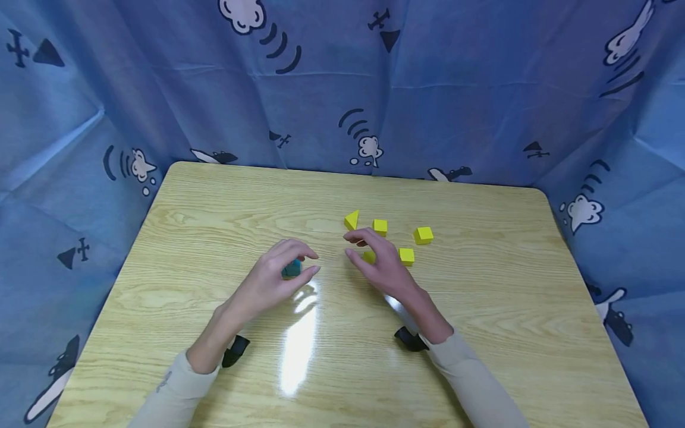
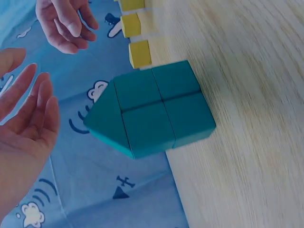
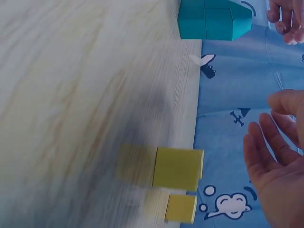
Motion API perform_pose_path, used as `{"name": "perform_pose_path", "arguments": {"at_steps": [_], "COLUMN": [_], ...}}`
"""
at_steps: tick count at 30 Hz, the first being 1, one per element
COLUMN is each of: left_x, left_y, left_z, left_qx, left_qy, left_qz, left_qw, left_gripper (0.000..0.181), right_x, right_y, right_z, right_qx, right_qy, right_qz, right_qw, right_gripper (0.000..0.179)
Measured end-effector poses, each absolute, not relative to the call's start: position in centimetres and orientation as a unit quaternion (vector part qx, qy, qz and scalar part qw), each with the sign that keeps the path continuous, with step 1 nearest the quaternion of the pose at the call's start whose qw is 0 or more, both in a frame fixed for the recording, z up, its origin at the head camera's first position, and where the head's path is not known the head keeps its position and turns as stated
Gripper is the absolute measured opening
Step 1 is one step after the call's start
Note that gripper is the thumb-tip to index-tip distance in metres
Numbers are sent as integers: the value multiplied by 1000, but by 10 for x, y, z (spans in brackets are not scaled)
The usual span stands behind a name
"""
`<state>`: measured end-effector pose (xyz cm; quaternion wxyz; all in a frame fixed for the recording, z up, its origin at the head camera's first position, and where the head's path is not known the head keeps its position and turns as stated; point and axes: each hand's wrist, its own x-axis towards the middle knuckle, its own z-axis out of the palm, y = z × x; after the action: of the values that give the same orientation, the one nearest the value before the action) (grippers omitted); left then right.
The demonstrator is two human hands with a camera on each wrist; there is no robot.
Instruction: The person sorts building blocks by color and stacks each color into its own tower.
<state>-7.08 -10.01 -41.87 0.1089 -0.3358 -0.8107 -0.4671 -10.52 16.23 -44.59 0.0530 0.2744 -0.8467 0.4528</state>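
My left hand (image 1: 275, 273) hovers over and beside a teal block stack (image 2: 164, 107), fingers loosely bent, holding nothing. The stack stands upright like a little house: several teal cubes in two rows, topped by a triangular block (image 2: 110, 121). In the head view the hand covers much of it. To its right, my right hand (image 1: 382, 264) hangs in the air near the yellow blocks, its fingers relaxed and its grasp empty. Behind it lie a yellow triangular block (image 1: 351, 221) and a yellow cube (image 1: 380, 226); another yellow block (image 1: 368, 256) is partly hidden by this hand.
Two more yellow cubes (image 1: 407, 257) (image 1: 424, 235) sit to the right of the right hand. A pale wood-grain table (image 1: 497, 309) carries everything. Blue patterned cloth (image 1: 321, 107) hangs behind its back edge and along both sides.
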Motion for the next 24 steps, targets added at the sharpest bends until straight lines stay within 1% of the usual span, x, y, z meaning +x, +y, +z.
{"name": "perform_pose_path", "arguments": {"at_steps": [4,9,18,24], "left_x": [-69,-68,-67,-69], "left_y": [-93,-84,-65,-53], "left_z": [-420,-423,-433,-440], "left_qx": [-343,-351,-366,-373], "left_qy": [-810,-814,-809,-810], "left_qz": [-465,-456,-456,-452], "left_qw": [94,83,52,33], "left_gripper": [17,16,15,16], "right_x": [-102,-98,-95,-95], "right_y": [171,182,197,200], "right_z": [-447,-450,-458,-463], "right_qx": [264,245,224,231], "right_qy": [-858,-876,-896,-904], "right_qz": [435,412,384,359], "right_qw": [60,51,10,-13], "right_gripper": [31,34,41,44]}}
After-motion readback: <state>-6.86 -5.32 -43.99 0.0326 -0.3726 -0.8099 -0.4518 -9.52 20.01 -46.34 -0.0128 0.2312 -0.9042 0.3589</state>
